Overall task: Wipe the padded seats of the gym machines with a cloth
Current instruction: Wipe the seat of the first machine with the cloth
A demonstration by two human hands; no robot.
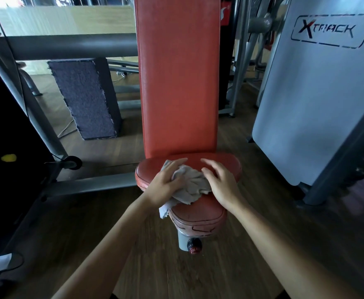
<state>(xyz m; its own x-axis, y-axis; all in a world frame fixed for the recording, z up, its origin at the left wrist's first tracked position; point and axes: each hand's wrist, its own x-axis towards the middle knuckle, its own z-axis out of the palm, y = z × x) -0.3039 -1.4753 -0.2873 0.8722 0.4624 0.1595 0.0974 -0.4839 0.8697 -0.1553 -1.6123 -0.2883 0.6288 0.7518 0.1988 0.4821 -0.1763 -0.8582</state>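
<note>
Presses the left hand [166, 182] flat, fingers straight, onto a crumpled grey cloth [193, 187] lying on the red padded seat [225, 164], one corner hanging off the near left edge. Rests the right hand [222, 187], fingers spread and loose, gripping nothing, against the cloth's right side. Faces an upright red backrest [179, 83].

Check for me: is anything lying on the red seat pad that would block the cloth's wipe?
Nothing visible does. The cloth lies bunched on the seat pad under the left hand, the right hand at its right edge; the bare pad around it carries nothing else.
</note>
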